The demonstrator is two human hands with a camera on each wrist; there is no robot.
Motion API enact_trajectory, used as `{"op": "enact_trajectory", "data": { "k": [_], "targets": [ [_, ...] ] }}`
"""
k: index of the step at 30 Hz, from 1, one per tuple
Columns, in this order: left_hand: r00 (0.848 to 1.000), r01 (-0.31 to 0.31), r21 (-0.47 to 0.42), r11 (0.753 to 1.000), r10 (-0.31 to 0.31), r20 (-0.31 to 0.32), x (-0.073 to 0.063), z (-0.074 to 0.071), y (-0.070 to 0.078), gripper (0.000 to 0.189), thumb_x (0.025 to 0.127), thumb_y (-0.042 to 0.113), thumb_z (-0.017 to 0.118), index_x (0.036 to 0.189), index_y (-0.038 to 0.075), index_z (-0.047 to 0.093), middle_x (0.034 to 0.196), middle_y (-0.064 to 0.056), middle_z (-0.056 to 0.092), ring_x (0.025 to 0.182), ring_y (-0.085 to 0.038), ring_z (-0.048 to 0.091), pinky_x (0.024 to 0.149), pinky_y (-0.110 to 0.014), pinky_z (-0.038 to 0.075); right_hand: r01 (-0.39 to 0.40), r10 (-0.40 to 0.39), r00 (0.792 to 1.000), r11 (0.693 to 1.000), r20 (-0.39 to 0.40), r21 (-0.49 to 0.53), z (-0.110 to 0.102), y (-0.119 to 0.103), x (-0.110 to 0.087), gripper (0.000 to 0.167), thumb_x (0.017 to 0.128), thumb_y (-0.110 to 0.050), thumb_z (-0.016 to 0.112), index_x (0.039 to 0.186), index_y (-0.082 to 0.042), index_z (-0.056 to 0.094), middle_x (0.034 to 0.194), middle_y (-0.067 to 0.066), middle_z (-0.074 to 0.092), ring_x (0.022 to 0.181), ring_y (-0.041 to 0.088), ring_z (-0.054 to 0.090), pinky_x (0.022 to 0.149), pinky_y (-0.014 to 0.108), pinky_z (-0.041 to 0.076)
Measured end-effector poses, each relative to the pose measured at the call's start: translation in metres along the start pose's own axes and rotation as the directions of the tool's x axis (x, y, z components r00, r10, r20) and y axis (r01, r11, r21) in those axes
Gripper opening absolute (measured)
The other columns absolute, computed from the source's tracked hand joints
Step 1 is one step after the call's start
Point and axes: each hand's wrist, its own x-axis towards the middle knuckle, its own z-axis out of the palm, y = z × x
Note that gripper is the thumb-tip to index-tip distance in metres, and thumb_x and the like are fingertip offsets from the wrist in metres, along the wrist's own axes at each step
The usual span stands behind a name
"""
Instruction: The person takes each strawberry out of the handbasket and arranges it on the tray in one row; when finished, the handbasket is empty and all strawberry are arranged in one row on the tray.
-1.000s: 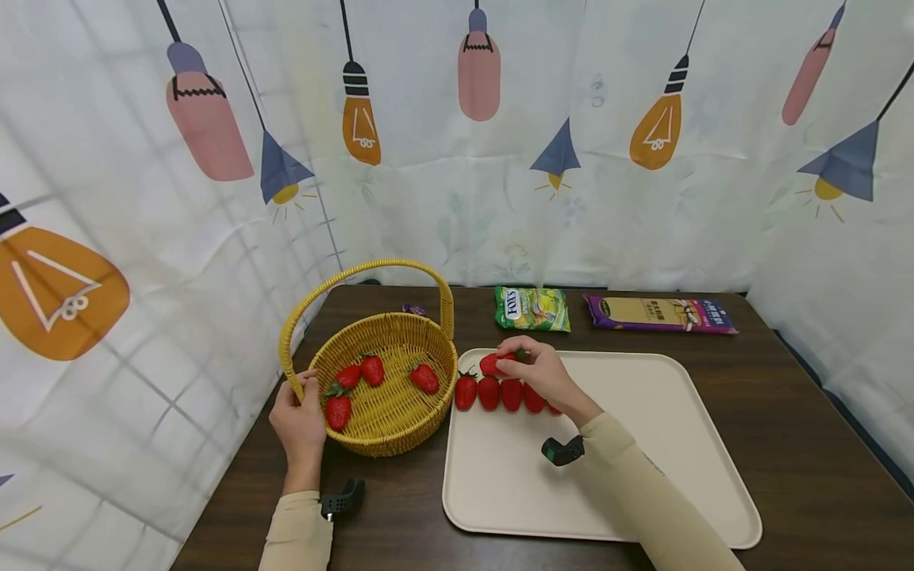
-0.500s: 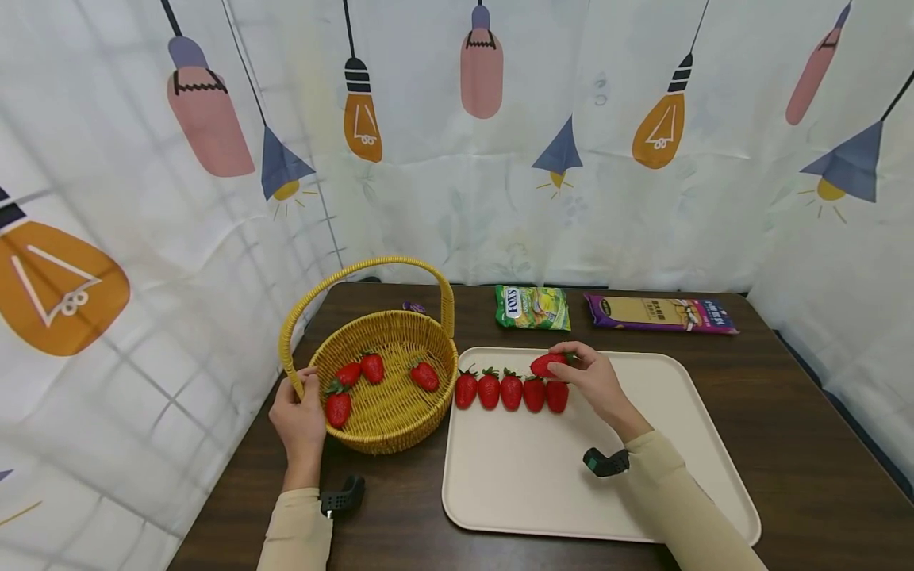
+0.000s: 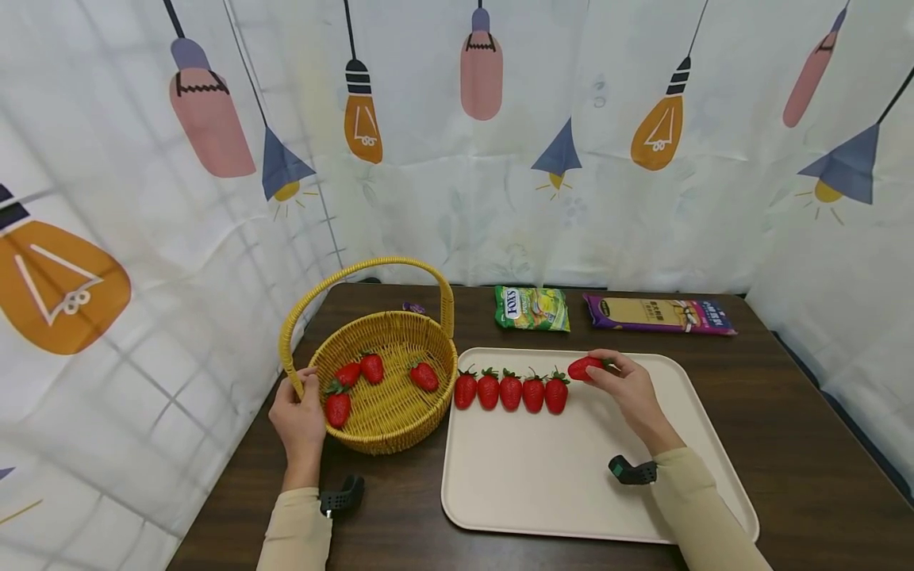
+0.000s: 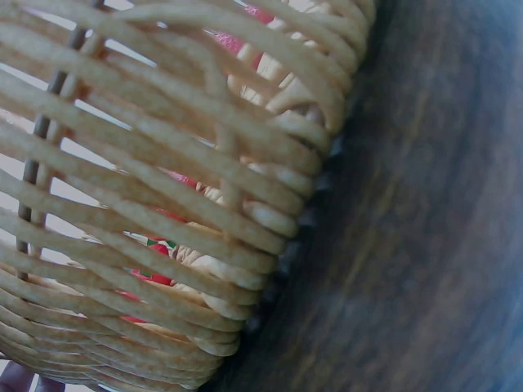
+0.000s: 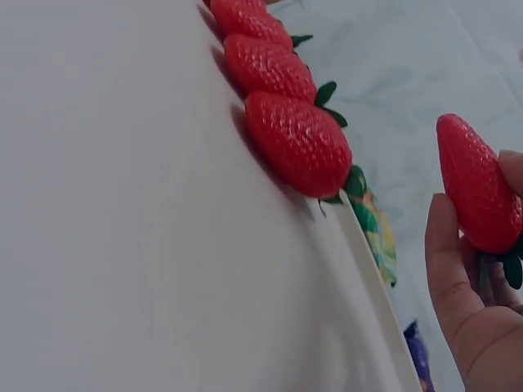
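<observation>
My right hand (image 3: 631, 392) pinches a red strawberry (image 3: 584, 368) above the far part of the cream tray (image 3: 543, 484). In the right wrist view, that strawberry (image 5: 476, 184) sits between thumb and fingers with its green leaves toward the palm. Several strawberries (image 3: 510, 390) form a row along the tray's far left, leaves pointing away from me. At the left stands a yellow woven basket (image 3: 385, 440) with a tall handle, and several strawberries (image 3: 424, 377) lie inside it. My left hand (image 3: 298, 420) grips the basket's rim where the handle meets it. The left wrist view shows mostly the basket's weave (image 4: 163, 163).
Behind the tray lie a green candy bag (image 3: 531, 308) and a long purple packet (image 3: 660, 314). A small purple wrapped item (image 3: 413, 308) sits behind the basket. A patterned curtain (image 3: 443, 198) hangs at the back and sides of the dark wooden table (image 3: 800, 412).
My right hand has moved rightward along the tray with the strawberry, past the right end of the row, uncovering the row's strawberries. The left hand and basket have stayed put.
</observation>
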Motion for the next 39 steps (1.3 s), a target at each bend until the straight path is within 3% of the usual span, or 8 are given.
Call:
{"op": "enact_trajectory", "data": {
  "k": [8,16,24,26,31,33,39],
  "targets": [
    [1.0,0.013,0.01,1.0,-0.013,0.008,0.0,0.0,-0.001,0.023,0.097,0.011,0.057,0.101,-0.01,0.066,0.109,-0.023,0.067,0.079,0.002,0.054,0.063,-0.02,0.035,-0.035,0.036,0.998,0.999,-0.055,0.033,-0.012,0.009,-0.003,0.055,0.092,-0.02,0.069,0.135,0.008,0.048,0.117,0.006,0.053,0.095,0.008,0.061,0.082,0.022,0.053],
    [1.0,0.025,-0.005,1.0,-0.025,0.011,0.0,0.0,0.0,0.025,0.098,0.019,0.058,0.099,-0.005,0.067,0.108,-0.014,0.07,0.086,0.0,0.056,0.069,-0.022,0.037,-0.034,0.03,0.998,0.996,-0.052,-0.084,-0.015,0.013,-0.005,0.047,0.091,-0.016,0.07,0.131,0.003,0.053,0.114,0.001,0.056,0.092,0.008,0.057,0.079,0.019,0.052],
    [0.999,0.036,-0.007,0.999,-0.035,0.014,0.001,0.001,-0.001,0.027,0.098,0.021,0.058,0.1,-0.004,0.067,0.109,-0.013,0.07,0.087,-0.002,0.056,0.073,-0.023,0.038,-0.073,0.056,0.995,0.976,-0.088,-0.205,-0.015,0.014,-0.004,0.037,0.094,-0.012,0.063,0.128,0.0,0.057,0.129,0.014,0.052,0.099,0.014,0.052,0.077,0.017,0.051],
    [0.999,0.034,-0.014,0.999,-0.034,0.019,-0.002,0.0,0.01,0.025,0.098,0.018,0.057,0.1,-0.006,0.066,0.11,-0.017,0.069,0.086,0.0,0.056,0.072,-0.022,0.038,-0.088,0.07,0.993,0.975,-0.095,-0.204,-0.017,0.014,-0.003,0.036,0.095,-0.011,0.061,0.129,0.0,0.057,0.132,0.015,0.051,0.101,0.015,0.051,0.077,0.016,0.051],
    [0.999,0.033,-0.026,0.999,-0.032,0.026,-0.002,-0.001,0.013,0.023,0.098,0.013,0.057,0.1,-0.008,0.065,0.11,-0.023,0.068,0.084,0.001,0.055,0.07,-0.021,0.037,-0.091,0.076,0.994,0.974,-0.076,-0.206,-0.02,0.017,-0.001,0.036,0.094,-0.008,0.059,0.129,0.001,0.056,0.13,0.017,0.052,0.097,0.012,0.053,0.077,0.019,0.052],
    [0.999,0.034,-0.023,0.999,-0.034,0.022,0.001,0.0,0.002,0.025,0.098,0.016,0.057,0.101,-0.007,0.066,0.11,-0.019,0.069,0.085,0.0,0.055,0.071,-0.022,0.037,-0.077,0.066,0.996,0.969,-0.053,-0.234,-0.021,0.018,-0.001,0.035,0.093,-0.007,0.059,0.127,0.002,0.057,0.127,0.018,0.054,0.095,0.012,0.055,0.076,0.02,0.052],
    [0.999,0.03,-0.004,1.0,-0.03,0.014,0.001,0.001,-0.002,0.025,0.098,0.018,0.057,0.101,-0.005,0.067,0.108,-0.016,0.069,0.084,0.0,0.055,0.07,-0.022,0.037,0.0,0.009,1.0,0.928,0.023,-0.374,-0.02,0.021,-0.002,0.029,0.091,-0.004,0.06,0.119,0.0,0.063,0.119,0.02,0.062,0.091,0.018,0.058,0.072,0.024,0.052]
  ]
}}
